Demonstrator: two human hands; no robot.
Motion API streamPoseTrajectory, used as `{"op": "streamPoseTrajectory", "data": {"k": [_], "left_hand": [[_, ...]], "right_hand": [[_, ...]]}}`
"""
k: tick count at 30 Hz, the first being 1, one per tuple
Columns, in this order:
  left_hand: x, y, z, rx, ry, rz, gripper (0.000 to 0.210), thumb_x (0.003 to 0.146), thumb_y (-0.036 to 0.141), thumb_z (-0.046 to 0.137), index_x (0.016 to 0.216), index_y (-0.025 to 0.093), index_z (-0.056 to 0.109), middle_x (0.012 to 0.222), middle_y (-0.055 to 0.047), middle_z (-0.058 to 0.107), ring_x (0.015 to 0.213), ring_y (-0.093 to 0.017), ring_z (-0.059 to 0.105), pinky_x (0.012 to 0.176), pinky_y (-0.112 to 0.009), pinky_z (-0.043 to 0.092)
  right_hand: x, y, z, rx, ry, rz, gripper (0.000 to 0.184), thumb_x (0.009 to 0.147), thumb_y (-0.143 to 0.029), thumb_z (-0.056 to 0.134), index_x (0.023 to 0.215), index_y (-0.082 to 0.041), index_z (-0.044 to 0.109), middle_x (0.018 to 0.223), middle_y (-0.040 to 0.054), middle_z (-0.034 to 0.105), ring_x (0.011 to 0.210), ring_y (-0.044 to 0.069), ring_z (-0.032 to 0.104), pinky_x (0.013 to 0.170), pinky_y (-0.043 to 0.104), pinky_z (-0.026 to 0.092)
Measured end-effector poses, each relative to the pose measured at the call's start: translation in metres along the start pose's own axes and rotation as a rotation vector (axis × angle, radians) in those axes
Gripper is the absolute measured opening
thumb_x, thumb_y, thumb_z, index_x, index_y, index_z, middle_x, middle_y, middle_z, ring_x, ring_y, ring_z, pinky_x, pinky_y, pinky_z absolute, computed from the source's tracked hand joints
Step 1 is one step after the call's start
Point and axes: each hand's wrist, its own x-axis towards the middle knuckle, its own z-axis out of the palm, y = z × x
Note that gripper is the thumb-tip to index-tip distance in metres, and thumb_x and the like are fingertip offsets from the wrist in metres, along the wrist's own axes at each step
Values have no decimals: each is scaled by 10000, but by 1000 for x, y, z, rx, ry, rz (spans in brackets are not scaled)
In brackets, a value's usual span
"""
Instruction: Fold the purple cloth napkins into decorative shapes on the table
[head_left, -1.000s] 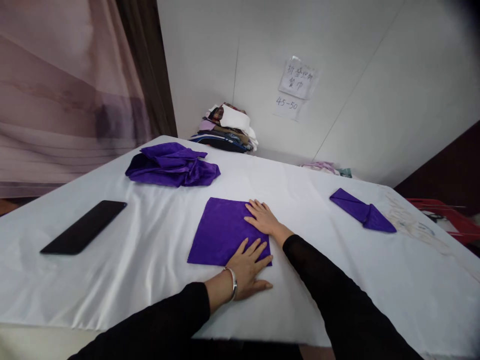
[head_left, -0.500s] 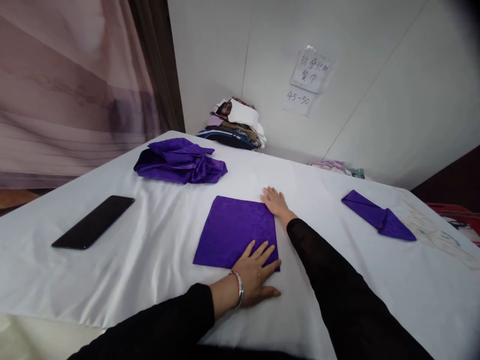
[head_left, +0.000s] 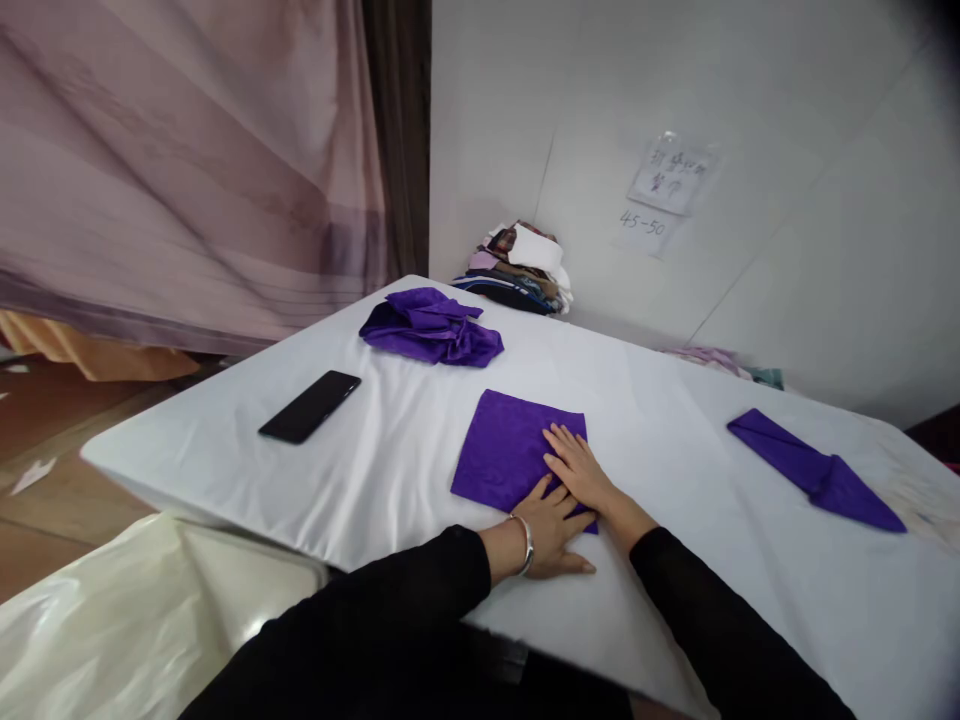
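A purple cloth napkin (head_left: 502, 450), folded into a flat square, lies on the white tablecloth (head_left: 660, 600) in front of me. My left hand (head_left: 551, 530), with a silver bracelet at the wrist, rests palm down over its near right corner, fingers spread. On the napkin's right side lies my right hand (head_left: 581, 470), flat, its fingers stretched out and its palm close against my left fingertips. Neither hand grips anything. Part of the napkin's right edge is hidden beneath both hands.
A crumpled heap of purple cloth (head_left: 431, 330) sits at the back left, with a black phone (head_left: 310, 407) nearer me. Off to the right is a folded purple napkin (head_left: 817, 470) with a pointed end. Stacked clothes (head_left: 517, 268) stand by the wall; a pale covered seat (head_left: 150, 600) is at lower left.
My right hand has come from the napkin's far right corner toward me, onto its right side beside my left hand. The left hand stays at the near corner. The view has swung left.
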Motion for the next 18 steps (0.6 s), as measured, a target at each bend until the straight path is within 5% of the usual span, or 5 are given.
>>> {"op": "streamPoseTrajectory", "data": {"k": [5, 13, 18], "left_hand": [[-33, -10, -4, 20, 51, -97, 730, 830, 676, 262, 1396, 217, 303, 1448, -87, 343, 1370, -258, 174, 1094, -513, 52], [-128, -48, -23, 169, 120, -448, 764, 830, 674, 268, 1408, 174, 288, 1479, -102, 256, 1370, -259, 183, 1108, -475, 114], [-122, -66, -45, 171, 167, -695, 714, 858, 638, 243, 1375, 160, 358, 1464, -118, 296, 1369, -264, 185, 1103, -478, 142]], "right_hand": [[4, 0, 3, -115, 2, -6, 603, 913, -547, 224, 1416, -221, 286, 1500, 51, 195, 1386, 206, 107, 1110, 448, 103], [2, -5, 3, -179, -20, 10, 669, 885, -626, 188, 1422, -235, 268, 1509, 45, 160, 1389, 214, 82, 1110, 453, 86], [2, -5, 3, -155, -4, -1, 677, 878, -637, 203, 1416, -234, 286, 1507, 52, 172, 1388, 223, 90, 1107, 461, 90]]}}
